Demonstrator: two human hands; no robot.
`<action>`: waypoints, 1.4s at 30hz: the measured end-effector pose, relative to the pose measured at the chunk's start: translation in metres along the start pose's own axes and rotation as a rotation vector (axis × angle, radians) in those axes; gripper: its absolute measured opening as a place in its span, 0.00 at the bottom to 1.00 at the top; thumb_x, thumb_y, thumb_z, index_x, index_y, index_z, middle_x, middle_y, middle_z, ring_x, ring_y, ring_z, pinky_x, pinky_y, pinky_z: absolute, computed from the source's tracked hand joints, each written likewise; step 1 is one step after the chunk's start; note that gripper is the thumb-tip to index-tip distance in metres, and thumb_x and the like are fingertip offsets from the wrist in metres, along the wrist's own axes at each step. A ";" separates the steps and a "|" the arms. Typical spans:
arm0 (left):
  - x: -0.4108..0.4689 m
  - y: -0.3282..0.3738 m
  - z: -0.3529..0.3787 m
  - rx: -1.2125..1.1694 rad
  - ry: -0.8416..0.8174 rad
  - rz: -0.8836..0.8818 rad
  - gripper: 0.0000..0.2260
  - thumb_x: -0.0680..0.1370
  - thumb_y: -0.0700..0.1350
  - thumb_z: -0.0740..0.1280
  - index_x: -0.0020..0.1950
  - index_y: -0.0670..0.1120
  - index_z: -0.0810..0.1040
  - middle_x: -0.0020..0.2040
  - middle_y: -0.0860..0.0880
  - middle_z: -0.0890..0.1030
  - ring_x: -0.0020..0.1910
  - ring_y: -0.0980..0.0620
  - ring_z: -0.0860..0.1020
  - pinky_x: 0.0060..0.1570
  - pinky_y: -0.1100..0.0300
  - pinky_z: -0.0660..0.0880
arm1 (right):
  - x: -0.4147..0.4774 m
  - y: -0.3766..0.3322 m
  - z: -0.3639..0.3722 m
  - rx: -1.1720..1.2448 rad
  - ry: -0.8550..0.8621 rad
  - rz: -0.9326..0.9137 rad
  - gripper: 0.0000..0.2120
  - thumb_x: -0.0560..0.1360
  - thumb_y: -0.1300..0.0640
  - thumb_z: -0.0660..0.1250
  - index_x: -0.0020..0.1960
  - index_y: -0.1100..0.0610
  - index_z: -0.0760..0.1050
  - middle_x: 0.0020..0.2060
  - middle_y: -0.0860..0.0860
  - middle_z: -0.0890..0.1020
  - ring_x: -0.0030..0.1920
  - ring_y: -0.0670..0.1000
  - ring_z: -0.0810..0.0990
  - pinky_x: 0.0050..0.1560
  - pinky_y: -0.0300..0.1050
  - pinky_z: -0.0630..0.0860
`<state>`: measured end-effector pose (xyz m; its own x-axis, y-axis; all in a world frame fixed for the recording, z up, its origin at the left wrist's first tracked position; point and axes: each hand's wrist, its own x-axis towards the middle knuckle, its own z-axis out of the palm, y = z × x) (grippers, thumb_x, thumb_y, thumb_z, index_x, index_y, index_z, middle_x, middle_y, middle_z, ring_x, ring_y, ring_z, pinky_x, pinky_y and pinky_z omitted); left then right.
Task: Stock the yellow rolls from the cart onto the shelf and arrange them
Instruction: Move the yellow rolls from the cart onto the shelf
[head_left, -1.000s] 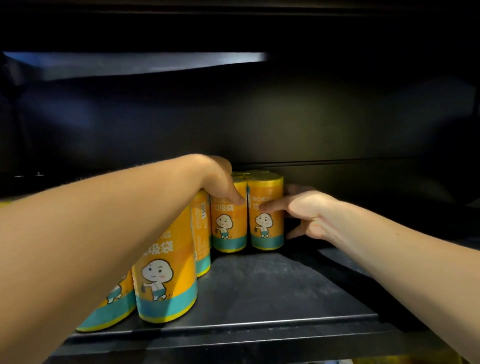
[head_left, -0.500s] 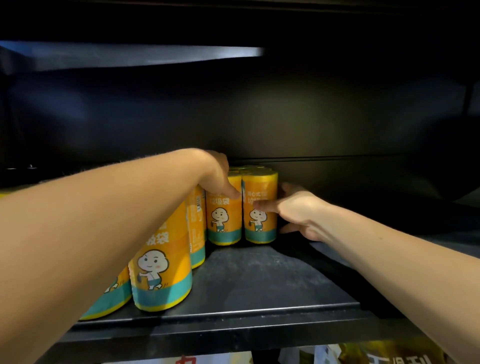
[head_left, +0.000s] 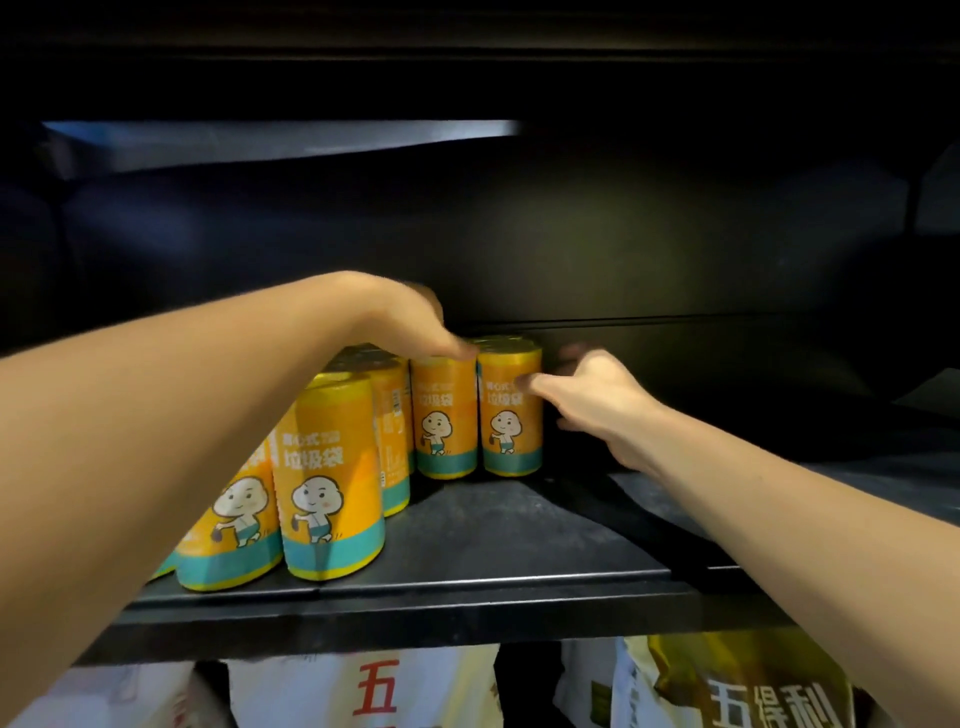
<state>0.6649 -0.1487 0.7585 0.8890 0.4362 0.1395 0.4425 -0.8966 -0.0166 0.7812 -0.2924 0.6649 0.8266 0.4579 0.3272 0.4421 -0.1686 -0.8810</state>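
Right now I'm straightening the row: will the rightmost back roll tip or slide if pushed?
Tall and narrow on its flat end, the roll probably tips if pushed high. Its smooth wrap likely slides on the shelf.

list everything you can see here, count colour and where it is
yellow rolls: at least six in view, yellow-orange with a teal band and a cartoon figure, upright on the left and back of the shelf; the arm may hide more
shelf: one, black, across the middle of the view
white bags: at least two, white with red characters, below the shelf
gold bag: one, yellow-gold with white characters, below the shelf at the right
lit strip: one, pale grey, upper left
left hand: one, on top of a back roll, fingers curled over it
right hand: one, thumb on the front of the rightmost back roll, fingers round its right side
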 end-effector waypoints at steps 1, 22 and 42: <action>-0.006 -0.001 -0.001 -0.010 0.056 0.024 0.29 0.78 0.65 0.60 0.73 0.49 0.70 0.69 0.48 0.75 0.65 0.47 0.74 0.61 0.53 0.72 | -0.002 0.000 -0.003 -0.002 0.036 -0.036 0.34 0.73 0.51 0.74 0.74 0.55 0.64 0.63 0.54 0.76 0.59 0.52 0.77 0.58 0.52 0.80; -0.216 -0.013 0.116 -0.390 0.808 0.131 0.12 0.77 0.56 0.64 0.52 0.50 0.80 0.51 0.57 0.77 0.53 0.61 0.75 0.51 0.72 0.67 | -0.192 0.021 0.038 0.520 -0.186 -0.459 0.12 0.74 0.65 0.70 0.54 0.52 0.76 0.46 0.49 0.82 0.48 0.45 0.81 0.47 0.40 0.80; -0.442 -0.256 0.309 -0.564 0.533 -0.421 0.11 0.77 0.56 0.64 0.55 0.52 0.78 0.52 0.58 0.75 0.54 0.63 0.74 0.54 0.68 0.69 | -0.364 0.028 0.329 0.523 -0.679 -0.159 0.13 0.76 0.69 0.68 0.51 0.52 0.75 0.43 0.48 0.80 0.43 0.50 0.79 0.44 0.36 0.77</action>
<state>0.1950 -0.0881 0.3953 0.4293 0.7715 0.4696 0.4719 -0.6349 0.6117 0.3786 -0.1768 0.4089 0.3083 0.8914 0.3323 0.1805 0.2881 -0.9404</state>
